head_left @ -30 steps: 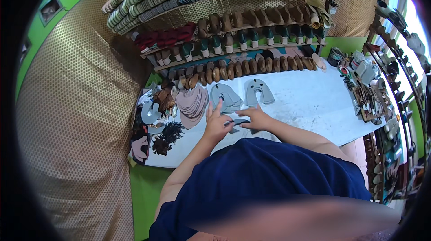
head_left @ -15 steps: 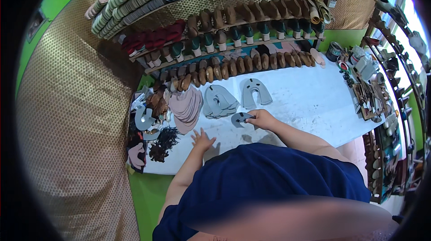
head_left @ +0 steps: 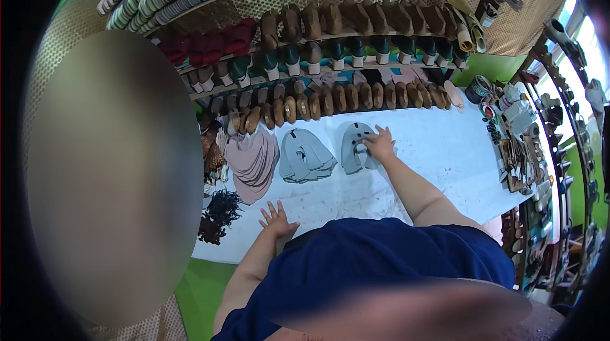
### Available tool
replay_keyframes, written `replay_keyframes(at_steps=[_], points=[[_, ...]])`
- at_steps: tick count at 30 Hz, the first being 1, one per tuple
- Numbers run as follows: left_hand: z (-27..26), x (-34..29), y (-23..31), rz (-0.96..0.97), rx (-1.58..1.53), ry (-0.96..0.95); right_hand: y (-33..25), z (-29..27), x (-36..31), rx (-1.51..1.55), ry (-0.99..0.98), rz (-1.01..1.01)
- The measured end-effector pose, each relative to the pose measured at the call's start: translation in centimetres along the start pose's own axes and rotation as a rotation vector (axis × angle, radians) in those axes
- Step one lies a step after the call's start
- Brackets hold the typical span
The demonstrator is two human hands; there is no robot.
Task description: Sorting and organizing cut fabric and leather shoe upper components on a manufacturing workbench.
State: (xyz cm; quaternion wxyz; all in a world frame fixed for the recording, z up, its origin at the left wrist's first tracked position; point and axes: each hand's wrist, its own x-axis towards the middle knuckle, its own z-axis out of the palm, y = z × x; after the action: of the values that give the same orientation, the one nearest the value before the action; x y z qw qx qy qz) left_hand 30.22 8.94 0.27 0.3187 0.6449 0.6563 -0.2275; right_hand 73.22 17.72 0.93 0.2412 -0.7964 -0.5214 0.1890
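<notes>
My right hand [head_left: 380,145] lies with spread fingers over the right side of a small pile of grey U-shaped shoe-upper pieces [head_left: 349,150]. The fingers touch the top piece, which carries small dark marks, and cover part of it. To the left of it a larger fanned stack of similar grey pieces [head_left: 305,166] lies flat. My left hand [head_left: 277,221] is low over the front of the white table [head_left: 419,188], fingers apart and holding nothing. Beyond it is a fanned stack of pink pieces [head_left: 251,173].
Dark stringy strips [head_left: 221,211] lie at the table's left. Brown shoe lasts [head_left: 340,96] line the back edge, under shelves of green-and-white heeled forms [head_left: 337,52]. Tools [head_left: 518,157] and cans [head_left: 478,90] crowd the right end. A large blurred patch hides the far left.
My right hand has carried a grey U-shaped piece away from me onto the small pile and loosened its fingers. My left hand stays open near the front edge. The view has shifted slightly.
</notes>
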Motion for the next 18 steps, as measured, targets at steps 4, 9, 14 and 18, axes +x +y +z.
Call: replay_keyframes(at_steps=[4,9,14,18], points=[[-0.4,0.2,0.0,0.008,0.006,-0.024,0.8,1.0,4.4,0.016,-0.026,0.158],[-0.6,0.7,-0.3,0.014,0.004,-0.069,0.2,1.5,7.2,-0.039,-0.069,0.288],[-0.7,0.8,-0.5,0.023,0.003,-0.082,-0.7,3.2,6.6,-0.179,0.231,0.23],[-0.8,0.9,-0.5,0.025,-0.009,-0.097,-2.0,0.2,6.4,-0.182,0.11,0.128]])
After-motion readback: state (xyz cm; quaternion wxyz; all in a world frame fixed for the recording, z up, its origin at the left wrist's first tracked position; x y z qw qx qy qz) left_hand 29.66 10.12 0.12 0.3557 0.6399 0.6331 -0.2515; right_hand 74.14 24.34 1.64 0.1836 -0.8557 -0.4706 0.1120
